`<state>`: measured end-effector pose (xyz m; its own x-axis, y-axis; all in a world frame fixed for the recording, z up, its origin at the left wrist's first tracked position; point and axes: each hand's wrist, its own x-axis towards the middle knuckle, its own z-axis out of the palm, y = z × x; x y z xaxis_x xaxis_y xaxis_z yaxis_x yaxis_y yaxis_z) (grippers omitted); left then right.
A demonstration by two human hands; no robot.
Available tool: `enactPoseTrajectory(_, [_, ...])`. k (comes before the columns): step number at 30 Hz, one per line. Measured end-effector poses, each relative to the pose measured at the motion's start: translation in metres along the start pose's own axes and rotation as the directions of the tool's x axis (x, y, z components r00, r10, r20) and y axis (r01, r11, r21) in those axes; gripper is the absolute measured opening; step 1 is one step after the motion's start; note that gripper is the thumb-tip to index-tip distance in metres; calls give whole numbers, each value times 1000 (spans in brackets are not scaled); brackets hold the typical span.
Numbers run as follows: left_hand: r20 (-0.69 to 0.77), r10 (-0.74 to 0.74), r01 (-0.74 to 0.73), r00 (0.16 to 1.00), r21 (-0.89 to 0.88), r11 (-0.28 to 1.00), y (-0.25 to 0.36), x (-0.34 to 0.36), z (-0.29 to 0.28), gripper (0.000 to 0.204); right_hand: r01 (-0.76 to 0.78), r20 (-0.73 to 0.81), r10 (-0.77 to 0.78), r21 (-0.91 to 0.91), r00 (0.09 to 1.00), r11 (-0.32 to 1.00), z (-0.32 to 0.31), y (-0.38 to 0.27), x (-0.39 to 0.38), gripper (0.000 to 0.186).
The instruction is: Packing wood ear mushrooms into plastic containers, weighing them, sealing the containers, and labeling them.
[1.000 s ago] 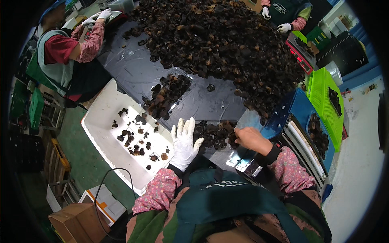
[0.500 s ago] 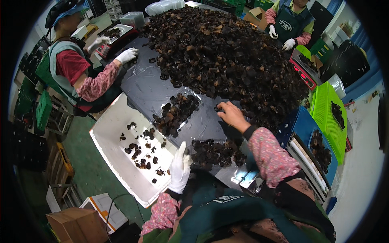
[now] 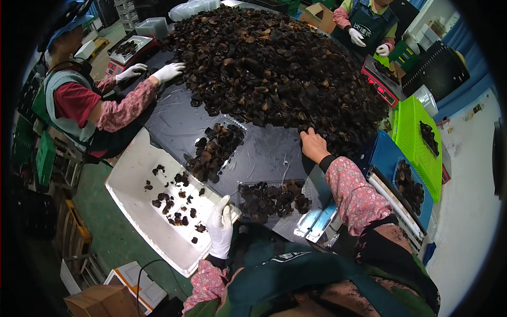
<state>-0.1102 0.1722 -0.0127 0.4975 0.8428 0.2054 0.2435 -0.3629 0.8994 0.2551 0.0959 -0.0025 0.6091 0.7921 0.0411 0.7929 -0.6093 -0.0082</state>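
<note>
A large heap of dark wood ear mushrooms (image 3: pixel 264 63) covers the far part of the grey table (image 3: pixel 269 148). My bare right hand (image 3: pixel 313 145) is at the near edge of this heap, fingers bent and closed on wood ear pieces, the fingertips partly hidden. In front of me sits a clear plastic tray (image 3: pixel 240 185) filled with wood ears (image 3: pixel 274 201). My white-gloved left hand (image 3: pixel 219 227) is beside that tray's left edge and the white bin's rim, fingers partly stretched and holding nothing visible. Another filled tray of wood ears (image 3: pixel 214 150) lies farther left.
A white bin (image 3: pixel 140 203) with scattered wood ear pieces stands at left. Right are a blue tray (image 3: pixel 388 158), a green basket (image 3: pixel 422 142) and a red scale (image 3: pixel 380 87). A co-worker (image 3: pixel 79 100) reaches to the heap from the left; another person (image 3: pixel 367 26) stands beyond it.
My right hand has moved right, from the bare tabletop to the heap's edge. My left hand stays by the tray. The left co-worker's hand has reached to the heap. The whole view has shifted slightly.
</note>
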Motion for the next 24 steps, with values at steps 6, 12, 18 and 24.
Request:
enactPoseTrajectory(6, [43,11,-6,999,-115,993,29,26,14,25,145,-74,-137,114,988,983,3,16,-13,12])
enactPoseTrajectory(12, [3,161,-161,987,32,986,9,28,23,29,292,43,-307,208,951,933,-65,-40,-45,15])
enactPoseTrajectory(18, [290,313,-410,904,383,828,10,23,34,46,413,234,-432,127,871,902,-62,-60,-124,20])
enactPoseTrajectory(24, [352,303,-412,886,296,862,12,23,24,65,291,291,-335,186,896,939,-75,-39,-114,32])
